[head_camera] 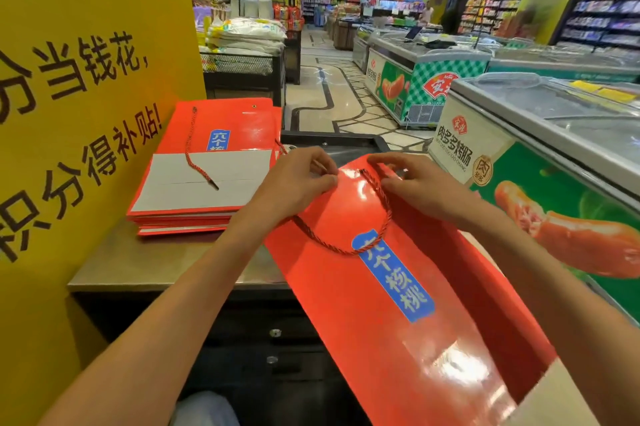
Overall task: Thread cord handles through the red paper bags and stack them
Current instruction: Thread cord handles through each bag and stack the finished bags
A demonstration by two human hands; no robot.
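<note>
I have a flat red paper bag (398,287) in front of me, its top edge toward twelve o'clock and its grey-lined base running off toward five o'clock. My left hand (294,183) is at the bag's top edge at about eleven o'clock, fingers curled, thumb and forefinger pinching something small at the rim; I cannot tell whether it is the cord's end or the paper itself. My right hand (415,183) is on the top edge at about one o'clock, fingers bent and pinching the rim next to where the red cord (374,238) enters the bag. The cord hangs in a loop across the bag's face, down to its blue label (394,280). At ten o'clock, on the counter (145,262), a stack of flat red bags (204,183) lies against the yellow sign (69,113). The top bag shows its grey folded base, and a loose red cord (192,148) trails across it with a dark tip. At two o'clock stand chest freezers (519,134) with glass lids; what is inside them is too blurred to make out.
</note>
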